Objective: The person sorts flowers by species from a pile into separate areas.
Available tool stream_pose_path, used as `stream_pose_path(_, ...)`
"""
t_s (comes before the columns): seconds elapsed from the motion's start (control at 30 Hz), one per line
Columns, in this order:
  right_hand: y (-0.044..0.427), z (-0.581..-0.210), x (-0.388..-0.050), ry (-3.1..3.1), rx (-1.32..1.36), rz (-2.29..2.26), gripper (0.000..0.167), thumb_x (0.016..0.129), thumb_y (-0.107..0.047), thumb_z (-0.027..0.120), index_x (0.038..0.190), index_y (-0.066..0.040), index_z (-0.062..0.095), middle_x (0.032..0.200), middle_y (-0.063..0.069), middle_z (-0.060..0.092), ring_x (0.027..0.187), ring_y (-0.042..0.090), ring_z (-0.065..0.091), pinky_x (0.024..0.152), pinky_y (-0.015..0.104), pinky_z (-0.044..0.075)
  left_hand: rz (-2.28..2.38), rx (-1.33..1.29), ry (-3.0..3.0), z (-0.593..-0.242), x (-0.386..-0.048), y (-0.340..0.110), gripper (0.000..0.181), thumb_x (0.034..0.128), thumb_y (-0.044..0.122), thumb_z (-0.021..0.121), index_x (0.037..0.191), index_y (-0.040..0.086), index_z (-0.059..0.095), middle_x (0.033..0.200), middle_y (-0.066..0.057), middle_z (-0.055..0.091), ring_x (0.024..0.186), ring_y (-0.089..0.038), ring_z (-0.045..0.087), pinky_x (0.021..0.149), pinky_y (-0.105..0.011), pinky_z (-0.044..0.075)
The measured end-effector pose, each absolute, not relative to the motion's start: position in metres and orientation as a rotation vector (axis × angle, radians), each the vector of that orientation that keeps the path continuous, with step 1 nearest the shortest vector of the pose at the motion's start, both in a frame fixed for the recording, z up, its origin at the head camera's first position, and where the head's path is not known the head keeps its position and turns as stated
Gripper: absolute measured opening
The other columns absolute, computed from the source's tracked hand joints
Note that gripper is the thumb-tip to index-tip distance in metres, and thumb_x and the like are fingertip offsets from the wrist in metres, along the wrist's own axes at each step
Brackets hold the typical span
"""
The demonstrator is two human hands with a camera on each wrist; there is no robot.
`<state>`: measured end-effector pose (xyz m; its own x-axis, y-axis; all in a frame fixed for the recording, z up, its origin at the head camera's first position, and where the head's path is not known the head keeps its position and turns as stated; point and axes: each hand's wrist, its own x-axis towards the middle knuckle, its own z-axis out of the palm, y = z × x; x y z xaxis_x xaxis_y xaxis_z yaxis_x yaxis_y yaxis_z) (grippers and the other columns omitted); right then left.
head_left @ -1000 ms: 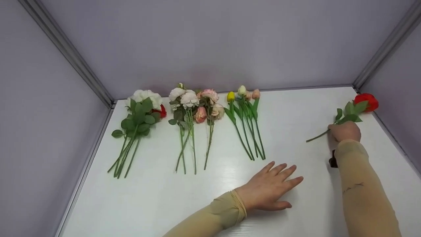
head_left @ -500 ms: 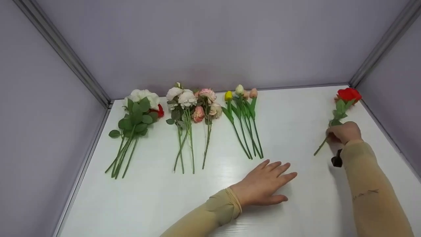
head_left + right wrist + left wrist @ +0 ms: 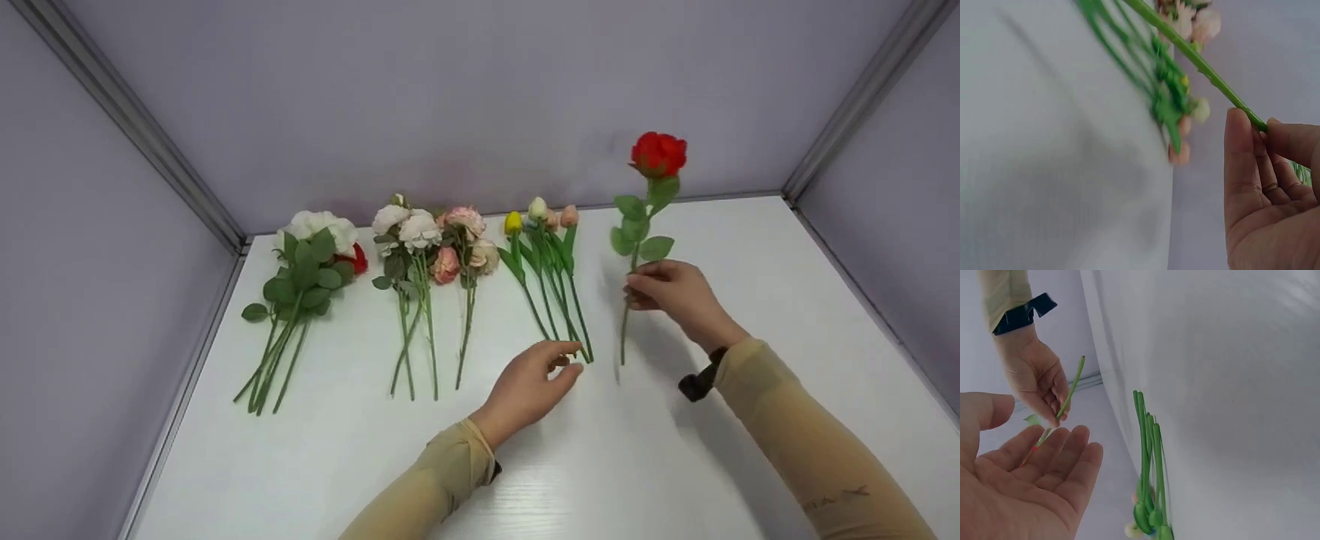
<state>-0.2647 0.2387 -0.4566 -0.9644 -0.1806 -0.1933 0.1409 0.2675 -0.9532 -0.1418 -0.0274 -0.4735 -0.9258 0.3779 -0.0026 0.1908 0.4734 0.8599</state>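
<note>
My right hand (image 3: 679, 296) pinches the green stem of a red rose (image 3: 658, 155) between thumb and fingers. The rose stands nearly upright above the table, its bloom in front of the back wall. In the right wrist view the stem (image 3: 1207, 70) runs up and left from the fingertips. My left hand (image 3: 529, 390) is just in front of the tulip stems, its fingers loosely bent and nothing held. From the left wrist view, the left palm (image 3: 1033, 495) faces up with relaxed fingers. Several tulips (image 3: 551, 255), yellow, white and pink, lie beyond it.
White and pink flowers (image 3: 420, 229) lie in the middle of the white table (image 3: 300, 480). At the left is a bunch of white flowers (image 3: 319, 225) with a red bloom (image 3: 360, 259) beside it. Grey walls (image 3: 480, 90) enclose the table at the back and sides.
My right hand has lifted the red rose from the table's right side and brought it left, turning it upright. My left hand has moved left and its spread fingers have bent.
</note>
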Motion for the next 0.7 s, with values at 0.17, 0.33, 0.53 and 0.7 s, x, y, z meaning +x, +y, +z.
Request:
stream_pose_path(0.17, 0.187, -0.449, -0.240, 2.118, -0.186, -1.898, 0.048, 0.097, -0.028, 0.074, 0.123, 0.010, 0.060, 0.114, 0.024, 0.066, 0.100, 0.031, 0.071, 0.087, 0.040, 0.060, 1.734, 0.287, 2.225, -0.478, -0.140, -0.045, 0.042, 0.1046, 0.034, 0.062, 0.139, 0.010, 0.062, 0.127, 0.000, 0.067, 0.111, -0.014, 0.065, 0.092, -0.031, 0.055)
stream_pose_path(0.33, 0.159, -0.448, -0.221, 2.031, -0.275, -1.944, 0.042, 0.097, -0.025, 0.075, 0.117, 0.010, 0.063, 0.111, 0.022, 0.069, 0.098, 0.031, 0.071, 0.087, 0.042, 0.060, 1.923, 0.218, 2.012, -0.483, -0.135, -0.052, 0.039, 0.1041, 0.026, 0.064, 0.135, 0.001, 0.063, 0.114, -0.005, 0.070, 0.100, -0.021, 0.070, 0.086, -0.035, 0.059)
stream_pose_path(0.53, 0.144, -0.448, -0.209, 1.967, -0.323, -1.985, 0.039, 0.097, -0.024, 0.074, 0.116, 0.010, 0.065, 0.109, 0.022, 0.071, 0.097, 0.032, 0.071, 0.087, 0.043, 0.059, 2.066, 0.157, 1.938, -0.486, -0.131, -0.055, 0.030, 0.1005, 0.016, 0.068, 0.123, -0.003, 0.066, 0.105, -0.007, 0.071, 0.094, -0.020, 0.070, 0.082, -0.035, 0.060)
stream_pose_path(0.7, 0.138, -0.448, -0.203, 1.919, -0.306, -2.015, 0.033, 0.097, -0.021, 0.075, 0.112, 0.007, 0.066, 0.109, 0.023, 0.070, 0.099, 0.032, 0.071, 0.088, 0.045, 0.059, 2.095, 0.148, 1.931, -0.486, -0.129, -0.058, 0.024, 0.0993, 0.012, 0.069, 0.118, -0.002, 0.067, 0.100, -0.008, 0.069, 0.090, -0.020, 0.070, 0.080, -0.036, 0.061)
